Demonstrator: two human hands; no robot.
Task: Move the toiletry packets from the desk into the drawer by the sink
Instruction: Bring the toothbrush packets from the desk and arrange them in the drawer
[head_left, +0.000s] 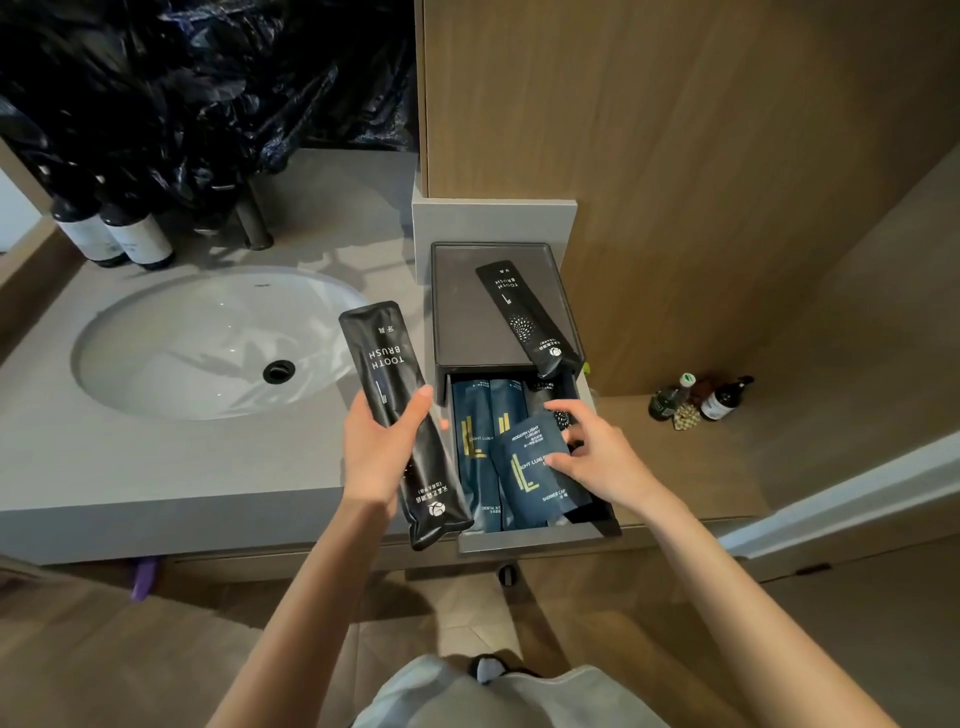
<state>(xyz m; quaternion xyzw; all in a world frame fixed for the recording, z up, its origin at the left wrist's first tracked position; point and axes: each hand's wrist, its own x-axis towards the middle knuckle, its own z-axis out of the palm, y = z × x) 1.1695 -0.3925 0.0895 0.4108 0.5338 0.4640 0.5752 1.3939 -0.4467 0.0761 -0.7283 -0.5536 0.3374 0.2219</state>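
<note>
A long black toothbrush packet (402, 421) is gripped around its middle by the left hand (376, 449), fingers closed on it, above the tabletop (171, 467) edge beside the sink (208, 338). A blue shower cap packet (535, 475) is pinched between the right hand (597, 457) thumb and fingers inside the open drawer (530, 540), over other blue packets (475, 447). A second toothbrush packet (524, 312) is leaned on the tray (467, 312) above.

Lower ends of tall dark-blue packets (475, 467) in open grey drawer (530, 543) hidden behind small blue shower-cap sachet (530, 480). Black sachet (558, 410) at drawer back mostly covered by right hand (597, 457). Labels on two dark white-labelled bottles (111, 234) unreadable. Black crumpled plastic bag (208, 78) cut by top edge.
</note>
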